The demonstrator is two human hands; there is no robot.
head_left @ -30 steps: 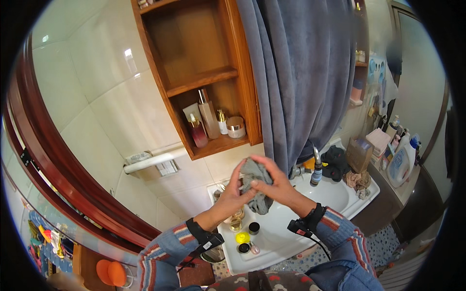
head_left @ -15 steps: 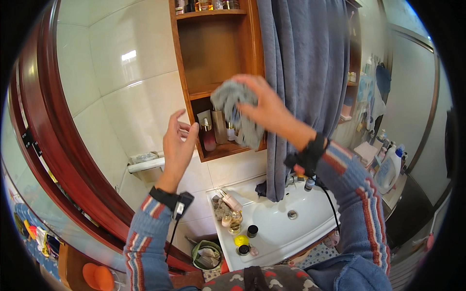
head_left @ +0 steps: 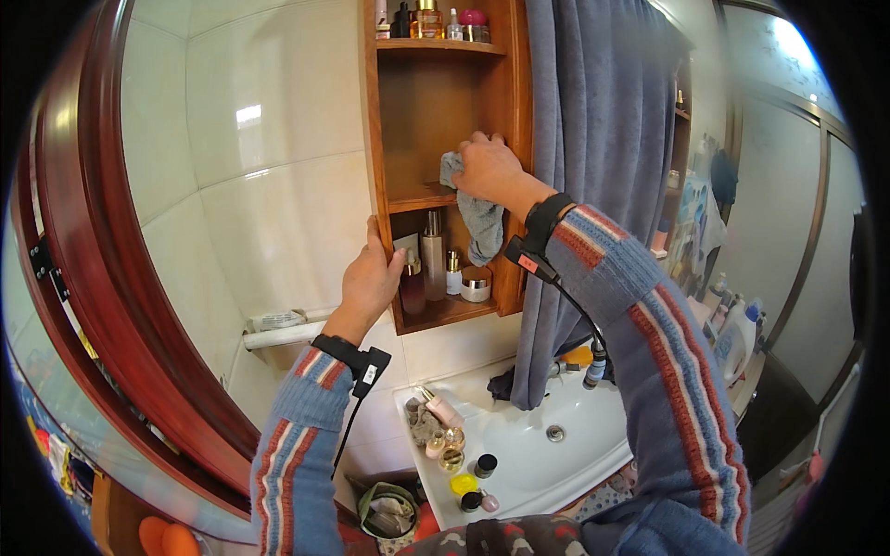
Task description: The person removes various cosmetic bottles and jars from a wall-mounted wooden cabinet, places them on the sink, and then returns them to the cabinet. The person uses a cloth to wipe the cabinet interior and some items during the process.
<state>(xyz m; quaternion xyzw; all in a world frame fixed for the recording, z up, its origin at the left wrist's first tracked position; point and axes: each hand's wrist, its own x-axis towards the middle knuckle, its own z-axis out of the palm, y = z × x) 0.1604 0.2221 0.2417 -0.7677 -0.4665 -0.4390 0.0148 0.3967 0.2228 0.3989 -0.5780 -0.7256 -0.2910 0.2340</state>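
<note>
My right hand (head_left: 489, 170) is closed on a grey cloth (head_left: 482, 227) inside the middle compartment of a wooden wall cabinet (head_left: 375, 130). Part of the cloth hangs down in front of the compartment below. At the cabinet's left side my left hand (head_left: 369, 285) grips the upright edge, thumb in front; some of its fingers are hidden. The lower compartment holds a dark pump bottle (head_left: 413, 289), a tall beige bottle (head_left: 433, 259), a small white bottle with a gold collar (head_left: 453, 275) and a cream jar (head_left: 476, 284).
Small bottles (head_left: 426, 26) line the upper shelf. A grey curtain (head_left: 593, 167) hangs right of the cabinet. Below is a white sink (head_left: 589, 431), with a pink bottle (head_left: 439, 408), a crumpled cloth (head_left: 424, 424) and several jars (head_left: 485, 465) on its left ledge. A lined bin (head_left: 387, 511) stands beside it.
My right hand has moved the cloth into the middle compartment, uncovering the bottles and jar below. My left hand has come from the air onto the cabinet's left edge. The view has shifted slightly.
</note>
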